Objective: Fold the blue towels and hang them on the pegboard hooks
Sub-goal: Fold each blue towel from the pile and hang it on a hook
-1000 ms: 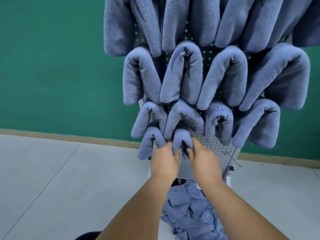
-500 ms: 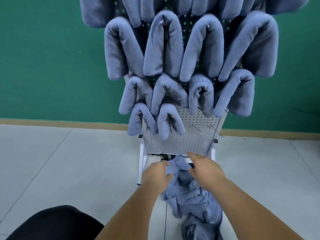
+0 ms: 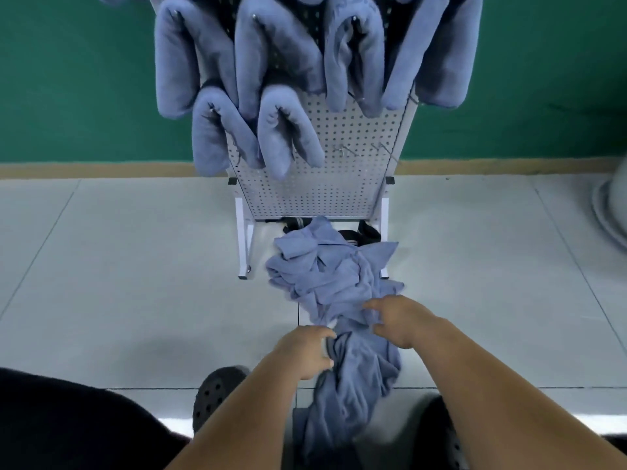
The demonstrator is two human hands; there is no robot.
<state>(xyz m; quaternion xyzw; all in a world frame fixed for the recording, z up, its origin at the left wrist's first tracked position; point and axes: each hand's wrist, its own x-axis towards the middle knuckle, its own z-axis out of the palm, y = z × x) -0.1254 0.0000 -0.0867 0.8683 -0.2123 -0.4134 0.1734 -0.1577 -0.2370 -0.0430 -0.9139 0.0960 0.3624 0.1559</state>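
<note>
Head view. We look down at a tiled floor (image 3: 135, 283) in front of a green wall (image 3: 68, 79).

- Pegboard (image 3: 322, 191): white, perforated, on a white frame, upright against the wall. Folded towels (image 3: 278, 62) hang over hooks across its upper part, in crowded rows. The two lowest hang at the left side of the board.
- Bare hooks (image 3: 383, 149): a few stick out of the board to the right of those two lowest towels.
- Towel pile (image 3: 325, 276): loose blue cloth, crumpled on the floor. It starts at the foot of the frame and runs toward us, between both forearms.
- Left hand (image 3: 305, 354): at the left edge of the pile's near part. Fingers and thumb are curled in on a fold of cloth, a narrow grip on the pile.
- Right hand (image 3: 397, 320): over the middle of the pile, fingers bent down onto the cloth. The hand is blurred, so we cannot tell whether it pinches anything.
- Dark perforated shoe (image 3: 213, 395): on the floor just left of the left forearm.
- Pale round object (image 3: 610, 205): cut off at the right edge, blurred, not identifiable.
</note>
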